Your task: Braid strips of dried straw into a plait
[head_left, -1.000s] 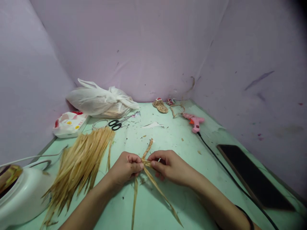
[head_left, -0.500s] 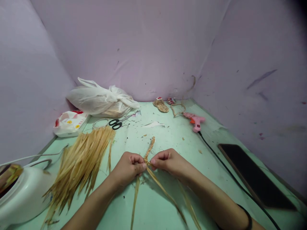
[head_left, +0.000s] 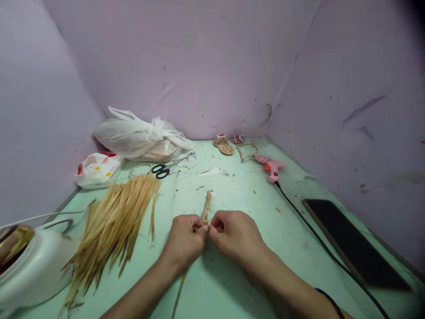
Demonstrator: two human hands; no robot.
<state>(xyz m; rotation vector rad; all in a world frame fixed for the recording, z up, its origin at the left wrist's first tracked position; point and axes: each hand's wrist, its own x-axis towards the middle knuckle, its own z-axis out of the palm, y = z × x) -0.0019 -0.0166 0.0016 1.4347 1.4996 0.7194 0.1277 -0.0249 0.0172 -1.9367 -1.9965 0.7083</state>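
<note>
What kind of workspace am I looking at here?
Likely a small handicraft corner: a green table boxed in by lilac walls, with a pile of dried straw strips, scissors and a pink glue gun.

1. We see soft, even, rather dim light with a lilac cast from the walls [head_left: 206, 66].
2. Faint shadows lie under the hands on the green table [head_left: 232, 186].
3. Wide-lens bending curves the edges; the top right corner darkens.
4. The white appliance [head_left: 29, 266] shows mild glare and blur.

Lilac walls [head_left: 206, 57] around green tabletop [head_left: 232, 283]
</note>
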